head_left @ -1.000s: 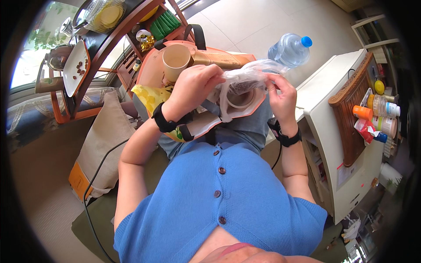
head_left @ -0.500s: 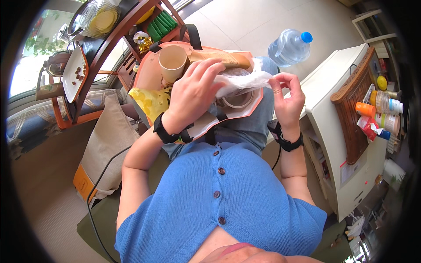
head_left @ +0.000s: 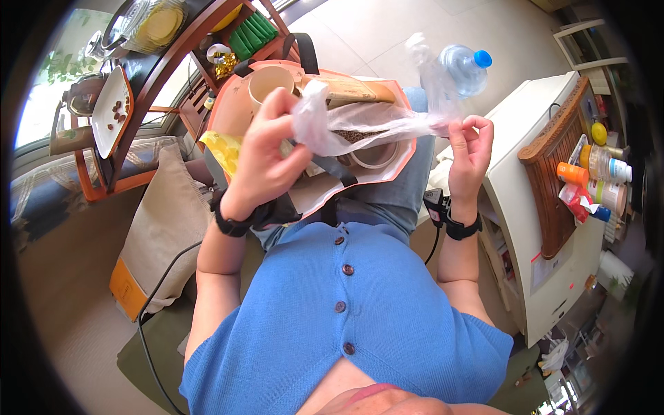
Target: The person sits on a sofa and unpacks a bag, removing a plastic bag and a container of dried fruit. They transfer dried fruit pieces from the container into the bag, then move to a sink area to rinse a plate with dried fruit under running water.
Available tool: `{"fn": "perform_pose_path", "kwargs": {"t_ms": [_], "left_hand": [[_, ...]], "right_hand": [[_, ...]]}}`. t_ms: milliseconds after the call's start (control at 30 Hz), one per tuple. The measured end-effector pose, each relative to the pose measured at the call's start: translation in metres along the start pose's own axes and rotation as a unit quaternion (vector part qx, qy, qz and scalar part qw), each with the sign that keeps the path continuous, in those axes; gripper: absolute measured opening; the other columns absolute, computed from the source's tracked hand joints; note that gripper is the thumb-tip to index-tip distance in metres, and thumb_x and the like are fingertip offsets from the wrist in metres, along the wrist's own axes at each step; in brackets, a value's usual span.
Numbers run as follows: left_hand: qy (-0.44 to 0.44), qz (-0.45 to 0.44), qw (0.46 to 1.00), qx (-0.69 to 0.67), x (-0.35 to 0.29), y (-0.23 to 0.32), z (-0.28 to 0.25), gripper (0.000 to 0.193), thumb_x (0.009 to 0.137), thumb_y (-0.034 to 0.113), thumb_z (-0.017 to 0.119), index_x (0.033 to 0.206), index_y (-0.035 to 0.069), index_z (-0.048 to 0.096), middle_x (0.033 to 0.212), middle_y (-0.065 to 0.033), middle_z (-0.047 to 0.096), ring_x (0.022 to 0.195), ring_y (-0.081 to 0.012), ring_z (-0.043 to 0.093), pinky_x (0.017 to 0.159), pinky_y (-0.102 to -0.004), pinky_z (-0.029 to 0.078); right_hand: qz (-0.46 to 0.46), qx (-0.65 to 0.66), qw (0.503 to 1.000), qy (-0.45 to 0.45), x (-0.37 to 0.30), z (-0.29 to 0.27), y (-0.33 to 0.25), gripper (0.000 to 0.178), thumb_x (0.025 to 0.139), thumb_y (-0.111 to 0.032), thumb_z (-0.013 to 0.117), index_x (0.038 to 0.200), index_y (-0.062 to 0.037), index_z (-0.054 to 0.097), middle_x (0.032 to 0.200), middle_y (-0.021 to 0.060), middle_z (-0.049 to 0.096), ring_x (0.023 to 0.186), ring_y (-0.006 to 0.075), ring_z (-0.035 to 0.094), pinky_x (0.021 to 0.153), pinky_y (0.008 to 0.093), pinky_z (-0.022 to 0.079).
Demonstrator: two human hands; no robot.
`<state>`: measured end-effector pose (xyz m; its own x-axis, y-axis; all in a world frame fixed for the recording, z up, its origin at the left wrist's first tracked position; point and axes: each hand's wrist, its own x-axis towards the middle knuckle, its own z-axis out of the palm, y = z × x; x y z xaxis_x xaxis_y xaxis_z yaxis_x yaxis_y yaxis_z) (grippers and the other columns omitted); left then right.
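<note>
A thin, see-through white plastic bag (head_left: pixel 315 128) is stretched between my hands above my lap. My left hand (head_left: pixel 266 155) pinches one side of its mouth, and my right hand (head_left: pixel 470 149) pinches the twisted other end. Small dark brown grains (head_left: pixel 356 136) show through the bag's opening. Below lies an orange-rimmed tray or open bag (head_left: pixel 228 114) with black straps, resting on my legs. Inside it are a beige cup-like cylinder (head_left: pixel 268 81), a brown paper packet (head_left: pixel 349 90) and a white round tub (head_left: pixel 375 156), partly hidden by the plastic.
A clear water bottle with a blue cap (head_left: pixel 463 69) stands on the floor ahead. On the right is a white cabinet (head_left: pixel 526 117) with a wooden tray and several small bottles. A dark wooden shelf (head_left: pixel 162 76) with a white plate (head_left: pixel 114 114) stands left.
My left hand has moved left and slightly down, pulling the plastic bag open. My right hand has shifted a little right, so the bag is wider and the brown grains show.
</note>
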<state>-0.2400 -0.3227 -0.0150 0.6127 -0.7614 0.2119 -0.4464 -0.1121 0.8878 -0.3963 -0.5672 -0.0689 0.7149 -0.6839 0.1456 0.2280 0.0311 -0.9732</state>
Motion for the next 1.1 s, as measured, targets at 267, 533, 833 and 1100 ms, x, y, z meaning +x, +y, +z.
{"fn": "perform_pose_path", "kwargs": {"t_ms": [267,533,833,1100], "left_hand": [[0.074,-0.014,0.997,-0.029,-0.052,0.015,-0.049,0.021,0.079,0.012,0.074,0.085,0.004,0.055,0.105,-0.0082,0.045,0.092,-0.0168,0.043,0.082,-0.0292,0.039],[0.139,-0.081,0.960,0.231,-0.077,-0.024,-0.008,0.022,0.069,0.001,0.070,0.075,-0.002,0.049,0.098,-0.0158,0.054,0.091,-0.0350,0.053,0.082,-0.0405,0.045],[0.191,-0.066,0.966,0.160,-0.081,-0.020,-0.003,0.020,0.062,-0.008,0.056,0.078,-0.002,0.046,0.103,-0.0171,0.054,0.093,-0.0345,0.052,0.083,-0.0376,0.045],[0.198,-0.043,0.975,0.092,-0.084,-0.011,-0.019,0.021,0.061,-0.009,0.053,0.078,-0.001,0.043,0.108,-0.0179,0.053,0.094,-0.0338,0.051,0.083,-0.0351,0.044]], "right_hand": [[0.002,-0.067,0.976,-0.209,0.003,0.055,0.003,0.015,0.096,-0.006,0.062,0.097,-0.0035,0.047,0.096,0.0115,0.068,0.089,0.0161,0.068,0.075,0.0282,0.053],[-0.229,-0.218,0.923,-0.221,0.004,0.090,-0.022,0.020,0.079,0.012,0.054,0.093,-0.0024,0.054,0.099,0.0130,0.070,0.091,0.0275,0.067,0.076,0.0359,0.055],[-0.089,-0.285,0.786,-0.540,-0.004,0.158,0.046,0.012,0.081,0.002,0.054,0.090,-0.0014,0.061,0.091,0.0190,0.066,0.087,0.0378,0.065,0.078,0.0455,0.052],[-0.171,-0.411,0.747,-0.494,0.016,0.142,0.024,0.076,0.071,0.001,0.075,0.141,0.0007,0.047,0.114,0.0225,0.064,0.108,0.0383,0.061,0.093,0.0432,0.049]]}}
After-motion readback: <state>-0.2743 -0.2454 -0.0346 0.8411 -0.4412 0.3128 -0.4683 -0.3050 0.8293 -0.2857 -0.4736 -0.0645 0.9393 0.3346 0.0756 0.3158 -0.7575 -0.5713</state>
